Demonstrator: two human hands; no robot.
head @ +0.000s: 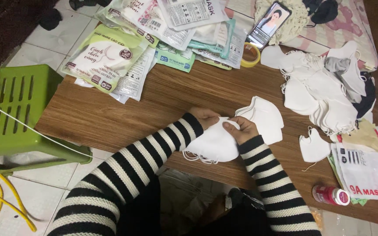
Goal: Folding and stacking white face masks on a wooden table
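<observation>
Both my hands meet at the near edge of the table (123,118). Left hand (204,117) pinches the top edge of a white mask (215,144); grip clamped on it, thumb over the fabric. Right hand (240,130) presses on the same mask from the other side, fingers curled and closed on its upper corner. The mask lies flat on the wood, ear loops trailing off toward me.

Just beyond my right hand, touching the held mask: a small stack of folded white masks (265,116). Further right, a single loose mask (313,147), then flat printed packets (366,172) and a small red bottle with white cap (331,195) near the table edge.

Farther back right: big heap of white masks (320,91). Back centre: roll of yellow tape (251,55), a phone (268,24) with lit screen. Back left: spread of mask packets (110,59). Off the table, left: green plastic stool (18,113).
</observation>
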